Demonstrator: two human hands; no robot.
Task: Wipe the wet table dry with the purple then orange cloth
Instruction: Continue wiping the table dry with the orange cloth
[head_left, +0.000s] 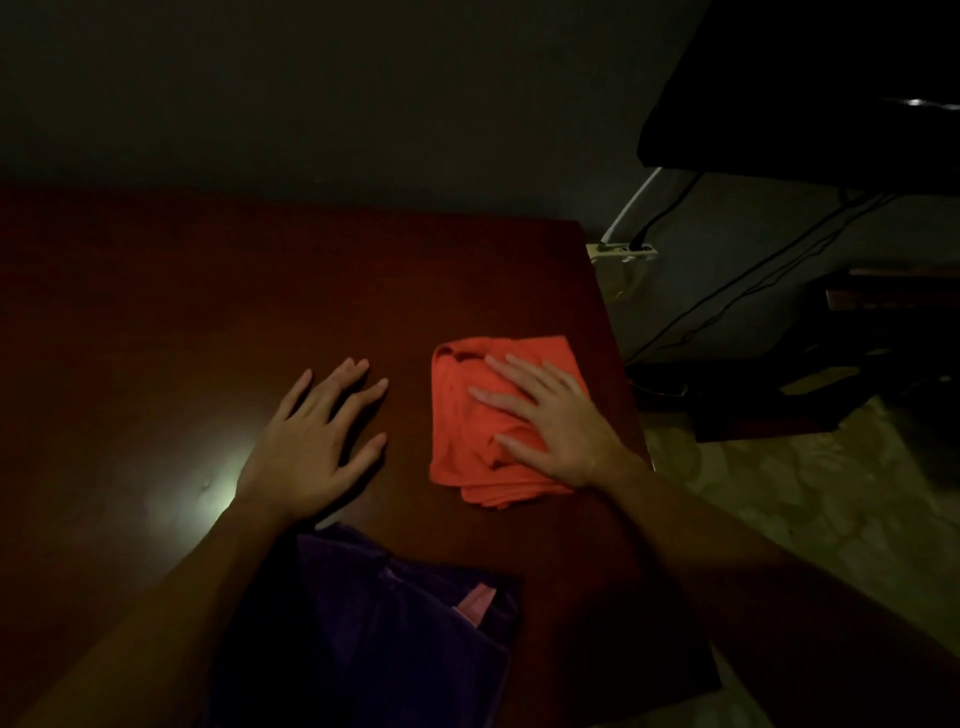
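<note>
Right hand (550, 421) lies flat with fingers spread, pressing the orange cloth (467, 431) at the table's (208, 312) 3 o'clock edge. Left hand (317, 441) rests palm-down, fingers splayed, on bare wood. Purple cloth (395, 634) lies at 6 o'clock.

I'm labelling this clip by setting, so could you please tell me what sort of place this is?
Probably a dim room in a home or small office: a dark wooden table against a plain wall, a power strip with trailing cables, and a tiled floor.
</note>
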